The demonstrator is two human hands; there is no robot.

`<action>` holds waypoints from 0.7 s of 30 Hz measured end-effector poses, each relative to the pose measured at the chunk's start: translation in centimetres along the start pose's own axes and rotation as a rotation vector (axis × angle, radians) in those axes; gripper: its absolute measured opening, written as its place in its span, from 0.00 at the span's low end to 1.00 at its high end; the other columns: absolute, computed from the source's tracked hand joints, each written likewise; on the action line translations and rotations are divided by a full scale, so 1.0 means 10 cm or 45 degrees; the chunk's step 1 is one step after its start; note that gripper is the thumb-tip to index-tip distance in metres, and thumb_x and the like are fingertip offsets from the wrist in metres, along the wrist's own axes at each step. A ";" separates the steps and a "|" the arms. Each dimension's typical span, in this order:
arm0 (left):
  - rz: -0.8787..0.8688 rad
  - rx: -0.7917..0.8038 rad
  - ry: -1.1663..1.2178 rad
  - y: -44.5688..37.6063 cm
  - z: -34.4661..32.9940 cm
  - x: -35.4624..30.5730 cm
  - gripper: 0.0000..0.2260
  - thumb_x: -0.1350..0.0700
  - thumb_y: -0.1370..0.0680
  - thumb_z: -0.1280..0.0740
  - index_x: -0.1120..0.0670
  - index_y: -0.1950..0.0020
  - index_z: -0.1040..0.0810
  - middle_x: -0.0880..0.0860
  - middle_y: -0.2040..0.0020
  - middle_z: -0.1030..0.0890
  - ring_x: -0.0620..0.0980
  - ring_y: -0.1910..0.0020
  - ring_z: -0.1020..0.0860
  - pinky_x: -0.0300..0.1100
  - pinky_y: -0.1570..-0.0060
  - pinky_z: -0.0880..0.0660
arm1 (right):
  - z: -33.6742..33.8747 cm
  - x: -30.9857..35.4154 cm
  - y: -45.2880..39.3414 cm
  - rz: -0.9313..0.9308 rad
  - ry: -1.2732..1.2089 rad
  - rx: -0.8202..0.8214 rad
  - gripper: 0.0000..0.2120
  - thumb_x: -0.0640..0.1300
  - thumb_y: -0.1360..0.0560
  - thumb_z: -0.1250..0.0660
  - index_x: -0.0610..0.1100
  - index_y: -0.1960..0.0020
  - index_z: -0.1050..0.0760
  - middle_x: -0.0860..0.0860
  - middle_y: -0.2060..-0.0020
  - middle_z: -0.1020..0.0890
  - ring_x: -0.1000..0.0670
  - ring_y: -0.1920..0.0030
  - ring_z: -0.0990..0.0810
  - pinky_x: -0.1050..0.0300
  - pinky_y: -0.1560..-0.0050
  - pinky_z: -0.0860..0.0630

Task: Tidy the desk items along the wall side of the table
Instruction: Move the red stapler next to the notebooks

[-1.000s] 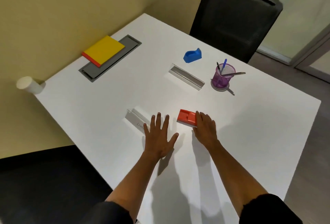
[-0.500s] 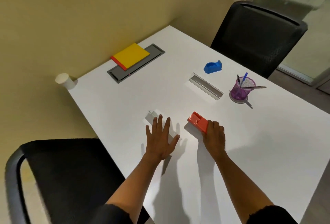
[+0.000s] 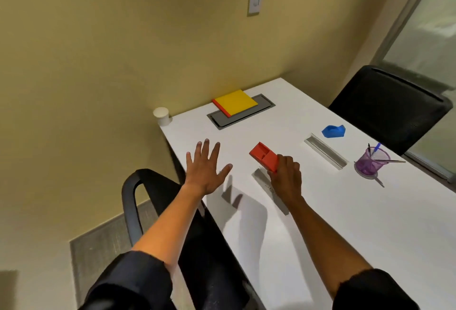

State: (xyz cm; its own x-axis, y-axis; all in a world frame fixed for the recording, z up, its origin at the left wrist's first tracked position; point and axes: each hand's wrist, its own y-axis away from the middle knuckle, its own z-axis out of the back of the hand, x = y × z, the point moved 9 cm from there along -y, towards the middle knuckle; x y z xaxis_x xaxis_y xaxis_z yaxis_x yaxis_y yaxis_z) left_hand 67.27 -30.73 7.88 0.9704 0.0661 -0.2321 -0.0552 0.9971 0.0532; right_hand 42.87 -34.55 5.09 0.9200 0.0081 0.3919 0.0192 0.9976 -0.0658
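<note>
**Head cam: red box in the right hand, left hand spread flat**

Closest to the camera are two dark sleeves, cut off by the bottom edge, with bare forearms reaching out over a smooth white bench [image 3: 370,223]. A black chair [image 3: 138,201] with a curved armrest is tucked in at the left, partly hidden under the left arm.

The left hand [image 3: 204,169] is wide open, fingers fanned, holding nothing; can't tell if the palm is pressing on the bench or just above it. The right hand [image 3: 286,176] is closed around the near end of a red plastic box [image 3: 262,156], a boxy rectangle with an open recess on top, tilted up off the surface. Right under that hand lies a flat clear acrylic strip [image 3: 269,188], half covered by the wrist, with print too small to read.

Further out there's a second clear strip [image 3: 325,154], a purple mesh pen cup [image 3: 372,162] with pens, and a blue tape dispenser [image 3: 333,131]. By the wall sits a yellow notebook [image 3: 235,102] with a red edge on a grey cable hatch [image 3: 241,118], and a white paper cup [image 3: 161,116] at the corner. Another black chair [image 3: 387,107] stands at the far side.
</note>
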 end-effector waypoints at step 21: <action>0.105 -0.171 0.091 0.69 0.91 2.84 0.35 0.33 0.22 0.50 0.49 0.20 0.53 0.57 0.20 0.54 0.57 0.21 0.56 0.64 0.25 0.54 | -0.58 2.91 0.38 0.143 0.093 -0.039 0.25 0.49 0.24 0.31 0.41 0.31 0.33 0.41 0.38 0.26 0.39 0.41 0.26 0.47 0.44 0.26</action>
State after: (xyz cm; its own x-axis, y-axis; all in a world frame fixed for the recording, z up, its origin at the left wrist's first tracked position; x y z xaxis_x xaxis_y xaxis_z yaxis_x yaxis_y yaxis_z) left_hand 96.54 -22.28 10.45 0.9425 0.1455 -0.3008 -0.1692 0.9841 -0.0540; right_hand 71.95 -30.93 10.90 0.9430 0.1135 0.3128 -0.0745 0.9882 -0.1341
